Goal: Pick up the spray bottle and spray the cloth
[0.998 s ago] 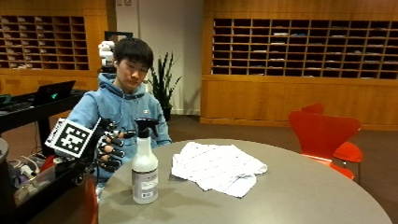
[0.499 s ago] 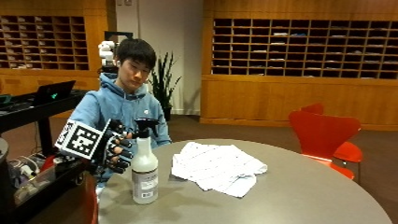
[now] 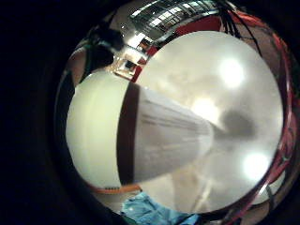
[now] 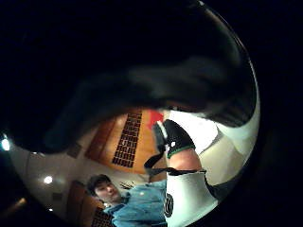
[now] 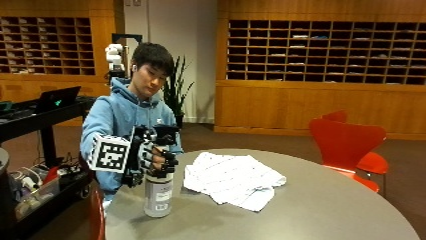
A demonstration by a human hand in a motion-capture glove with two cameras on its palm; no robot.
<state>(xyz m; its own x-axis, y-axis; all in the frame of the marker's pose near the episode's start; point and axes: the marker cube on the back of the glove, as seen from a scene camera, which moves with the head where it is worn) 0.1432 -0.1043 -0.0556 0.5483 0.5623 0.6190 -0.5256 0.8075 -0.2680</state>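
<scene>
Gloved right hand (image 5: pixel 148 156) wraps its fingers (image 5: pixel 166 161) round the neck of the spray bottle (image 5: pixel 158 192), upright on the bench (image 5: pixel 319 210) beside the cloth (image 5: pixel 233 179). Settle a finger on the trigger before lifting.

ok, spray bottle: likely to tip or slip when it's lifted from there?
Probably tippy: the spray bottle is tall and narrow, standing upright on the table, and the right hand grips it near the top. The smooth plastic body may be a bit slippery. Weight is unclear: its fill level cannot be seen.
</scene>
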